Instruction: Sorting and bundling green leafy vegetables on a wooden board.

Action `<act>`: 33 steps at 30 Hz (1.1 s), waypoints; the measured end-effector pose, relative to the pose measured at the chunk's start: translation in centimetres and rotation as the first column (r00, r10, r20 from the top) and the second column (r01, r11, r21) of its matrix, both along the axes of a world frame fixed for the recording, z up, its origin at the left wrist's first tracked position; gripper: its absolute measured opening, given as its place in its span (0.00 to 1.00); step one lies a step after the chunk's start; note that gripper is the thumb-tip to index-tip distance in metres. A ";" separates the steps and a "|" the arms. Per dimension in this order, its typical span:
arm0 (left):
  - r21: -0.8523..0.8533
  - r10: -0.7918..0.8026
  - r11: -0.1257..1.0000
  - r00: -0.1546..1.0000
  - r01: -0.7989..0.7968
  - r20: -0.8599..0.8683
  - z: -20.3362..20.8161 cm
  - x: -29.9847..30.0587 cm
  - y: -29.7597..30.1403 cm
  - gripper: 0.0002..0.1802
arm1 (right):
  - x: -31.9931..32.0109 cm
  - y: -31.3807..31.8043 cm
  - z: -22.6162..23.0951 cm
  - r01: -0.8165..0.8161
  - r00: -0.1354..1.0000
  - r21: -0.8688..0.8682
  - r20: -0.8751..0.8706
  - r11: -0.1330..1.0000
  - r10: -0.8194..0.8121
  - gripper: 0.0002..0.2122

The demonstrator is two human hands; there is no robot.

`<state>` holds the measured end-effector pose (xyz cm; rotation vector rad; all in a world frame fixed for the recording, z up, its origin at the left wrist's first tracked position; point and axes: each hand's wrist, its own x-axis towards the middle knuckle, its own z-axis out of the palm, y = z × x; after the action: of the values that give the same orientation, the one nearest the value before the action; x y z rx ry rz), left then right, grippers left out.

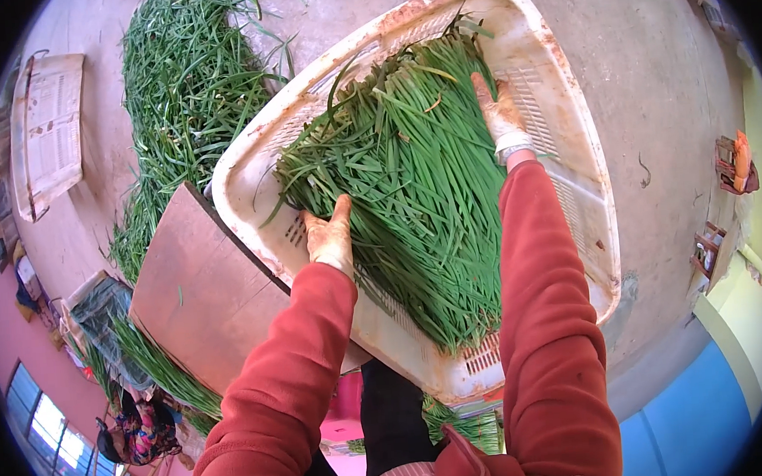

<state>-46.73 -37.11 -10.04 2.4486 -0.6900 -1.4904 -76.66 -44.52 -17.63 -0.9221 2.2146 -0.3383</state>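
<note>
A large off-white plastic basket (579,130) with slotted walls and brown stains is in front of me. A thick layer of long green garlic chives (434,174) lies in it, mostly lined up lengthwise. My left hand (329,239), in a stained glove, is at the left edge of the chives, its thumb apart from the fingers. Against their upper right edge rests my right hand (500,113), gloved too, with its fingers stretched along the leaves and partly hidden. Each hand touches the pile from its own side, without closing round a bunch.
Left of the basket is a brown board (205,292). Beyond it a heap of loose chives (193,84) covers the floor. Another pale basket (50,132) lies at the far left. A person (140,432) in patterned clothing is at the lower left, near more chives (166,364).
</note>
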 end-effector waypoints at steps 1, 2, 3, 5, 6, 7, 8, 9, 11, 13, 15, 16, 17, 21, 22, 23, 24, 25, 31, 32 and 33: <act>-0.096 -0.036 0.995 0.999 0.034 -0.020 0.5 -0.1 0.5 0.52 | 0.0 0.0 -0.3 0.002 1.000 -0.003 0.000 1.000 -0.002 0.45; 0.049 -0.183 0.983 0.961 0.177 0.208 2.8 -1.9 0.2 0.50 | 0.1 0.1 -0.2 0.016 1.000 0.058 -0.013 0.998 -0.015 0.46; -0.120 -0.273 0.939 0.912 0.322 0.307 3.1 -2.5 1.6 0.50 | 0.4 0.2 -0.1 0.028 1.000 0.118 -0.017 0.993 -0.026 0.46; -0.441 -0.305 0.842 0.949 0.310 0.085 4.5 -4.1 2.5 0.51 | 0.6 1.4 0.4 0.000 0.999 0.053 0.032 0.999 -0.001 0.47; -0.398 -0.255 0.900 0.955 0.177 -0.150 4.9 -5.2 2.1 0.52 | 1.2 2.0 1.2 -0.008 0.996 0.015 0.093 1.000 0.007 0.48; -0.321 -0.180 0.946 0.909 0.054 -0.377 4.9 -6.2 1.6 0.53 | 1.8 2.8 2.0 -0.014 0.988 -0.022 0.150 1.000 0.018 0.49; -0.293 -0.176 0.955 0.871 0.039 -0.459 4.2 -6.5 1.0 0.55 | 2.7 3.4 2.6 -0.025 0.982 -0.097 0.187 0.995 0.042 0.51; -0.276 -0.119 0.960 0.835 -0.041 -0.538 3.4 -6.3 0.3 0.57 | 4.1 3.8 2.9 0.010 0.963 -0.068 0.270 0.998 0.009 0.52; -0.346 -0.101 0.921 0.748 -0.178 -0.656 1.5 -5.3 0.7 0.61 | 7.2 5.1 4.9 0.008 0.949 -0.147 0.313 0.989 0.039 0.52; -0.302 -0.054 0.937 0.781 -0.175 -0.622 2.6 -5.8 1.4 0.63 | 8.7 6.2 6.7 -0.163 0.885 -0.287 0.381 0.944 0.268 0.48; -0.254 -0.008 0.951 0.806 -0.178 -0.591 3.0 -6.3 1.7 0.64 | 10.2 8.1 8.1 -0.326 0.903 -0.304 0.180 0.895 0.390 0.44; -0.197 0.045 0.952 0.745 -0.234 -0.666 3.0 -6.0 1.5 0.65 | 11.3 9.6 7.3 -0.434 0.898 -0.419 -0.136 0.798 0.418 0.40; -0.144 0.095 0.947 0.681 -0.286 -0.726 3.2 -5.4 1.0 0.66 | 12.9 9.8 9.5 -0.442 0.894 -0.318 -0.083 0.838 0.440 0.39; -0.233 -0.020 0.965 0.847 -0.123 -0.532 3.2 -4.5 0.7 0.22 | 16.1 12.4 9.3 -0.566 0.822 -0.150 -0.173 0.810 0.543 0.36; -0.223 0.050 0.948 0.798 -0.227 -0.601 2.4 -4.8 0.3 0.23 | 16.1 12.3 8.0 -0.598 0.797 -0.172 -0.225 0.783 0.560 0.35; -0.251 -0.060 0.966 0.890 -0.062 -0.453 1.3 -3.7 -0.1 0.27 | 16.4 11.6 8.1 -0.622 0.775 -0.129 -0.242 0.772 0.584 0.34; -0.216 0.015 0.968 0.895 -0.124 -0.447 0.1 -3.5 0.1 0.30 | 16.4 11.4 8.5 -0.668 0.733 -0.056 -0.224 0.742 0.643 0.34; -0.181 0.090 0.966 0.894 -0.186 -0.438 -0.9 -3.4 0.1 0.33 | 16.2 11.1 9.2 -0.709 0.688 0.017 -0.200 0.705 0.697 0.34; -0.285 -0.037 0.958 0.986 -0.012 -0.163 -1.7 -1.7 0.4 0.31 | 8.5 6.8 12.3 0.200 0.867 -0.354 0.499 0.914 0.004 0.34; -0.293 -0.085 0.955 0.989 0.046 -0.120 -1.8 -2.1 0.3 0.34 | 6.1 6.1 9.7 -0.035 0.990 -0.276 0.123 0.961 0.072 0.38; -0.287 -0.088 0.957 0.985 0.043 -0.147 -1.9 -3.0 0.5 0.34 | 3.7 5.5 6.7 -0.222 0.944 -0.095 -0.269 0.970 0.190 0.42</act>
<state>-49.70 -36.56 -11.96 2.0898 -0.8908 -1.4751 -72.95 -38.99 -10.89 -1.3207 2.3220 -0.2719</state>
